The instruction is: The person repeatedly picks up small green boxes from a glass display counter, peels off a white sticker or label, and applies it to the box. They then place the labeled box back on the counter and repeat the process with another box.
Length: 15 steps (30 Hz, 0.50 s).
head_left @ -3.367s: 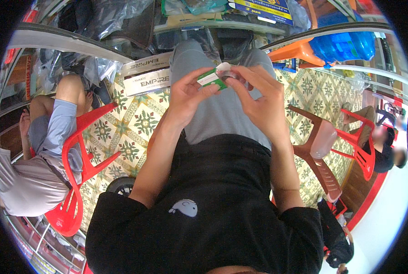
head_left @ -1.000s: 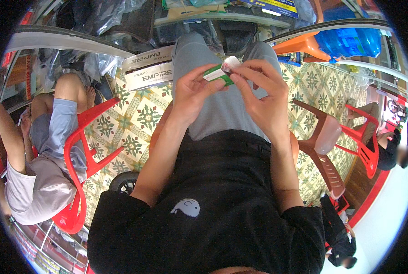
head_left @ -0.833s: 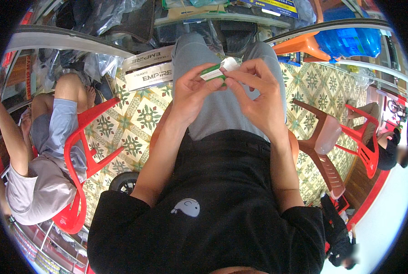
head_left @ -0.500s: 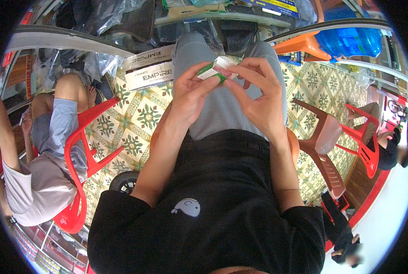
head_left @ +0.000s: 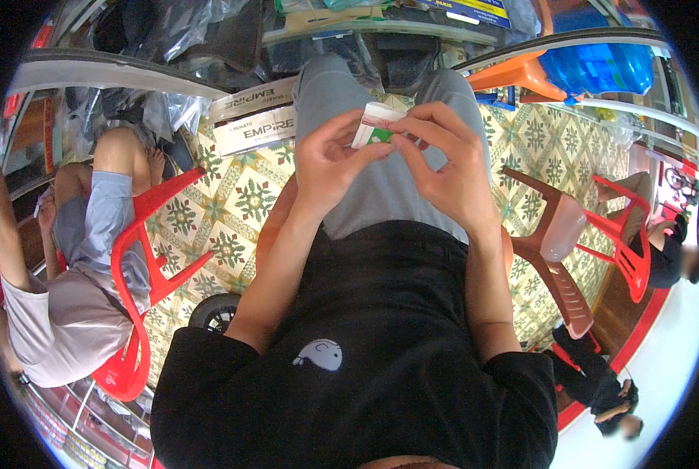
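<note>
white and green, a small flat cardboard packet is held up over the lap, above the grey fabric of the trousers, between both hands. the left hand is closed on its lower left side, thumb laid along the underside and fingers curled behind, so the packet is steadied from below. the right hand is closed on its right end, fingertips pinched at the green part, a grip that seems suited to working at an edge or flap; whether anything has been opened cannot be told, since the fingers cover that end. the packet is tilted, its white face turned upward and away from the body, probably so that the end can be seen.

a black knitted top with a small pale emblem fills the lower view. beneath the legs a floor of glazed patterned tiles in cream and green is seen. a red moulded plastic chair stands at the left, occupied by another seated person. a brown plastic chair stands at the right, and a flat white printed carton lies on the floor just beside the left knee.
</note>
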### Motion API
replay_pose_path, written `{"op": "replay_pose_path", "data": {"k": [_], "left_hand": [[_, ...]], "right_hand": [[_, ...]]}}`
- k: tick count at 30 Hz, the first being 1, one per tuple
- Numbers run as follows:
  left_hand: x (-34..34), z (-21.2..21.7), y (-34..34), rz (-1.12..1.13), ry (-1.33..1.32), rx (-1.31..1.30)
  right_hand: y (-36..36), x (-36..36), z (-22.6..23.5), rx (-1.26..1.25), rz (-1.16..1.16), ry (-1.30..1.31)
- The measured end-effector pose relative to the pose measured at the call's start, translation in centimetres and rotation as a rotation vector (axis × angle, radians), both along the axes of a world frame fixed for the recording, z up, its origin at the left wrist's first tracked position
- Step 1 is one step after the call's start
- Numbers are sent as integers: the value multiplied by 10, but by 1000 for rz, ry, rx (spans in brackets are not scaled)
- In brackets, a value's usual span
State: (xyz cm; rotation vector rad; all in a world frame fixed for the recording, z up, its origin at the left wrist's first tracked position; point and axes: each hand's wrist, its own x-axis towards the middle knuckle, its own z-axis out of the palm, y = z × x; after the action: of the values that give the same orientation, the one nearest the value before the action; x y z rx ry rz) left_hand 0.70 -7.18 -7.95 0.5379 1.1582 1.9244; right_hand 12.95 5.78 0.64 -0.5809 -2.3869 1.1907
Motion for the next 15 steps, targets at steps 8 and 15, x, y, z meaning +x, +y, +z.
{"op": "replay_pose_path", "data": {"k": [8,15], "left_hand": [[13,-3,3,124,126,121],[14,-15,-3,101,217,78]], "right_hand": [[4,4,1,66,19,-1],[1,3,-4,44,96,-63]]}}
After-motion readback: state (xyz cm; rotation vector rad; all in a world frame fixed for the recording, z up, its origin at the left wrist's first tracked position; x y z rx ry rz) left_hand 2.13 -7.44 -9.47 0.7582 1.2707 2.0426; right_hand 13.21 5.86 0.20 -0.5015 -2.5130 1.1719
